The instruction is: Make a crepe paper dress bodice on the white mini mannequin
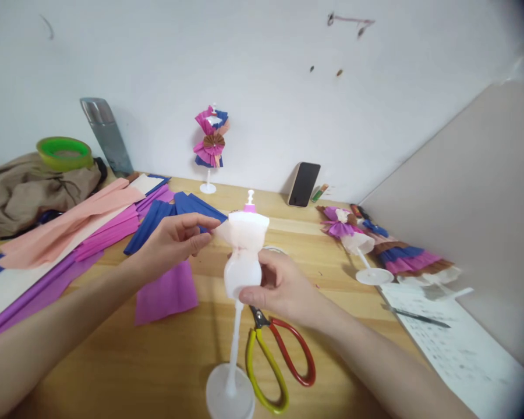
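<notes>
A small white mannequin bust (243, 250) on a thin stand with a round base (230, 397) rises in front of me. My right hand (282, 288) grips its lower torso from the right. My left hand (177, 237) pinches something pale at the bust's left shoulder; I cannot make out what it is. A pink cap (249, 207) tops the neck. A magenta crepe paper piece (166, 293) lies flat under my left wrist.
Scissors (276, 354) with red and yellow handles lie by the stand base. Crepe paper sheets (91, 230) in pink, purple and blue spread left. Dressed mannequins stand at the back (211, 139) and lie right (367, 244). A phone (304, 184) leans on the wall. A printed sheet (454, 343) lies right.
</notes>
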A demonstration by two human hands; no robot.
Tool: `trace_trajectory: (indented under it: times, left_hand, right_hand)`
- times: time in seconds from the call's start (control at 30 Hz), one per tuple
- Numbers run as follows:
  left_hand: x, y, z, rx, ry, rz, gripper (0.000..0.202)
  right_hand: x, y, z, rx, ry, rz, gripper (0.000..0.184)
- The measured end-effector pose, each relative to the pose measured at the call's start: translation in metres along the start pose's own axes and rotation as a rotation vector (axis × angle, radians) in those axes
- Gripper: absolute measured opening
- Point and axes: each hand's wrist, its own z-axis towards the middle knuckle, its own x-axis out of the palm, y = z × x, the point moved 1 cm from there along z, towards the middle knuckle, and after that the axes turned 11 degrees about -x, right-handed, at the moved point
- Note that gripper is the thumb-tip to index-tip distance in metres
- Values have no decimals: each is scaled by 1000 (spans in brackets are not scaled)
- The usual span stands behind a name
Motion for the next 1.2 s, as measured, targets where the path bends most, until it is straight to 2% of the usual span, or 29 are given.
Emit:
trace_trajectory:
  times: [0.13,0.3,0.47,0.57,0.63,0.7,0.73,0.87,1.03,1.1,1.2]
  left_hand:
    - [1,-15,-10,180,-18,43,35]
    - [6,-30,-26,408,-179,152,35]
    - [11,-48,-39,669,-265,262,38]
    - [13,-59,-45,803,-371,349,35]
    - [14,-65,-47,775,-447,357,26]
    - [14,-69,-47,650,-465,291,13]
    - [13,-69,-46,578,-445,245,10]
    - [10,-63,-34,298,-309,141,33]
    - [12,-40,-11,198,16,123,26]
    - [19,-30,-7,167,51,66,31]
    - [32,-17,-9,155,5,-75,35]
  right_hand:
    - [-4,11,-2,-43,-9,-139,41]
    - [-6,17,-4,-132,-12,-371,27]
    - [-4,28,-6,-306,-45,-643,13]
    - [-1,27,-3,-367,-70,-762,10]
    - [2,23,2,-401,-82,-775,9]
    - [5,18,8,-441,-110,-741,9]
    - [6,17,11,-455,-129,-718,10]
    - [10,13,21,-456,-179,-652,15]
    - [8,9,25,-442,-227,-678,17]
    - [9,8,25,-455,-245,-701,16]
    - [12,6,26,-458,-272,-813,17]
